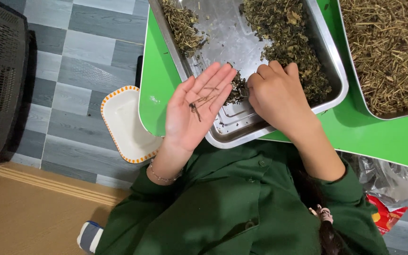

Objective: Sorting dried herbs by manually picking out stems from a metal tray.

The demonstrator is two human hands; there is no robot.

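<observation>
Sorting dried herbs (284,33) in steel tray (329,61) | left hand (197,111) flat open, palm up, stems (199,104) loose on it | right hand (275,92) curled, pinching leaves | risk: tilting palm likely spills stems.

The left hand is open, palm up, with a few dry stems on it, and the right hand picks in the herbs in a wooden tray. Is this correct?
Not quite. In the head view, the tray is shiny metal, not wood. The rest holds: the left hand lies open, palm up, with a few dry stems on it, and the right hand picks in the herbs.
</observation>
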